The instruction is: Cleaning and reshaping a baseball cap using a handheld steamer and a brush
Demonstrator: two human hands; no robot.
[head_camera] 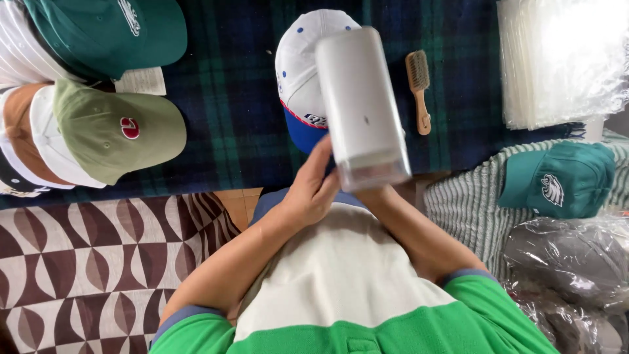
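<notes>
The person holds a tall grey-white device [361, 105] with round corners up in front of their chest, above the white and blue cap [298, 78]. It looks like smooth plastic, with one tiny dark dot on its side and a see-through band at its lower end. The left hand [314, 190] is wrapped on the low end of the device, fingers curled on its side. The right hand is hidden behind the device, so only the right arm shows, and I cannot tell how it grips. The white and blue cap lies on a dark green and blue checked cloth [229, 98] that covers the bench. The cap has little blue dots on top and a blue brim. Just to the right of it lies a small wooden brush [419, 88]. At the top right sits a thick stack of clear plastic bags [560, 62], shiny and square. Below that is a teal green cap [560, 180] with a white bird patch, on a striped cloth. Under it are bundles in crinkly clear bags [570, 255]. On the left is an olive cap [114, 128] with a red round patch, on a pile of other caps. Above it is a dark green cap [108, 29], and a small white paper tag [139, 81] lies beside it.
</notes>
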